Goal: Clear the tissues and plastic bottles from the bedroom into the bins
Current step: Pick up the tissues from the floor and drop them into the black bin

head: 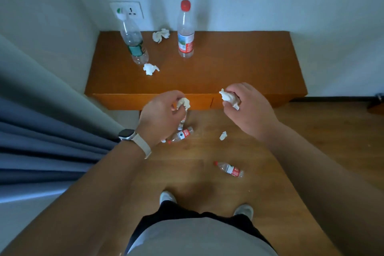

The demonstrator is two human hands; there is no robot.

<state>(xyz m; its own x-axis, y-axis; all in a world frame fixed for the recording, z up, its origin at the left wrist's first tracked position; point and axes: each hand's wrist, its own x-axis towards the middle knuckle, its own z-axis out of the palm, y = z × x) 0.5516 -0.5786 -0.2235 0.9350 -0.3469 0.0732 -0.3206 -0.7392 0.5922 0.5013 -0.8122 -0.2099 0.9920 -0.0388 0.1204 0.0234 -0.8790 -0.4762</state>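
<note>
My left hand (pixel 161 115) pinches a crumpled white tissue (pixel 184 103) just in front of the wooden bedside table (pixel 239 64). My right hand (pixel 247 108) grips another crumpled tissue (pixel 229 97) at the table's front edge. On the table stand a green-label bottle (pixel 135 44) and a red-capped bottle (pixel 185 31), with a tissue (pixel 160 35) between them and another tissue (pixel 150 69) nearer me. On the floor lie a red-label bottle (pixel 180 135), a second one (pixel 229 169), a bottle partly hidden behind my left hand (pixel 182 122), and a small tissue (pixel 223 135).
Grey and blue curtains (pixel 41 131) hang along the left. A wall socket (pixel 127 10) sits behind the green-label bottle. My two feet (pixel 168 197) stand on the wood floor (pixel 311 131). No bin is in view.
</note>
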